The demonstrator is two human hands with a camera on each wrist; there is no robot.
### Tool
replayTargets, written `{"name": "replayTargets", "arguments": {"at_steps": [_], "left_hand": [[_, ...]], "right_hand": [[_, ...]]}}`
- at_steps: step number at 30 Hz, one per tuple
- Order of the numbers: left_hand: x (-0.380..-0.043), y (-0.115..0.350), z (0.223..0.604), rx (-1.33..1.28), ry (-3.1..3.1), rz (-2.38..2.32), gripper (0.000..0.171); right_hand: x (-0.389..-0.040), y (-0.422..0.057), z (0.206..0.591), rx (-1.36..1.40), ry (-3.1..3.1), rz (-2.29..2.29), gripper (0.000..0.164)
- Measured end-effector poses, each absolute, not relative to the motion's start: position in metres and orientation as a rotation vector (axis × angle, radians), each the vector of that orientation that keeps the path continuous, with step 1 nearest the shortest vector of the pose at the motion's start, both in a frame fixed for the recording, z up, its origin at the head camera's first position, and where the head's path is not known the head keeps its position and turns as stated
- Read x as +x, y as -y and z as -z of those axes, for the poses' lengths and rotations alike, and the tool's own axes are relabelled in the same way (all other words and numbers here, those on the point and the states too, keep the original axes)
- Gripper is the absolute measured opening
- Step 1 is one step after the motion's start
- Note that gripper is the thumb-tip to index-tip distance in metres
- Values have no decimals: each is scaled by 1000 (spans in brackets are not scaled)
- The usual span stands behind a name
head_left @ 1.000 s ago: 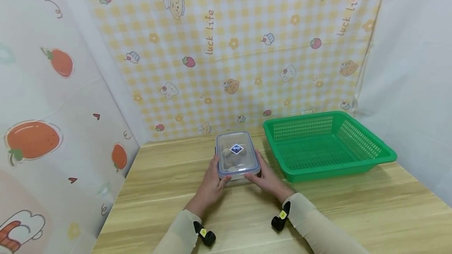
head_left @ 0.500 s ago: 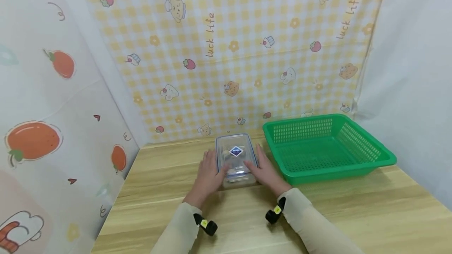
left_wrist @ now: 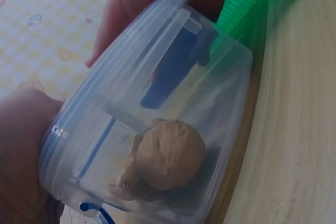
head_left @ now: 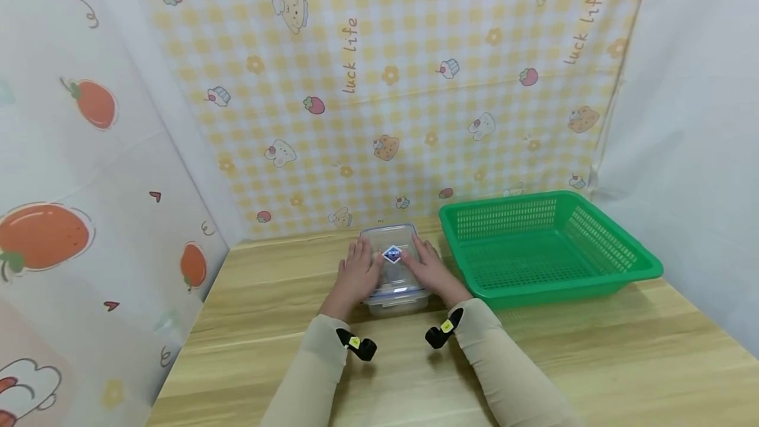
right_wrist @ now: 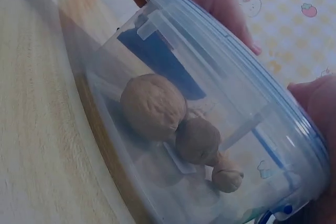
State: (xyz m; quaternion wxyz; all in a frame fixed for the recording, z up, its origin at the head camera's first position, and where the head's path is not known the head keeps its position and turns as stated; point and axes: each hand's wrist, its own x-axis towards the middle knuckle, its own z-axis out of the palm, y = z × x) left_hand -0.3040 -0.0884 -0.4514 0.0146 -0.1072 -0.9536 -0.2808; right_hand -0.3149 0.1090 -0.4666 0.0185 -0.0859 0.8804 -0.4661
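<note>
A clear plastic food container (head_left: pixel 397 305) with a blue-edged lid (head_left: pixel 396 277) and a diamond sticker stands on the table. My left hand (head_left: pixel 354 277) rests along its left edge, fingers fairly straight, thumb lying on the lid near the sticker. Along the opposite edge lies my right hand (head_left: pixel 435 274), its thumb likewise on the lid. Through the clear wall, the right wrist view shows a large walnut (right_wrist: pixel 153 107) with smaller ones beside it. A walnut (left_wrist: pixel 170 153) also shows in the left wrist view. The hands' outer fingers are partly hidden along the container's sides.
A green plastic basket (head_left: pixel 560 290) stands close to the right of the container. Behind the wooden table (head_left: pixel 273 295) hangs a yellow checked cloth (head_left: pixel 415 104), with a printed white sheet (head_left: pixel 136 170) at the left.
The container has gone from gripped at its near corners to standing on the table. Both hands have slid forward along its sides, and the thumbs have moved onto the lid by the sticker.
</note>
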Motion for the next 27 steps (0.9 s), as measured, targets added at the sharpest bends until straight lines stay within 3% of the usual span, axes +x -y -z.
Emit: {"name": "replayTargets", "arguments": {"at_steps": [18, 27], "left_hand": [[-310, 98, 456, -213, 2951, 1016, 69], [-317, 107, 477, -74, 2660, 1647, 92]], "right_hand": [[-322, -105, 471, -160, -2485, 1735, 68], [-328, -116, 485, -151, -2242, 2005, 75]]}}
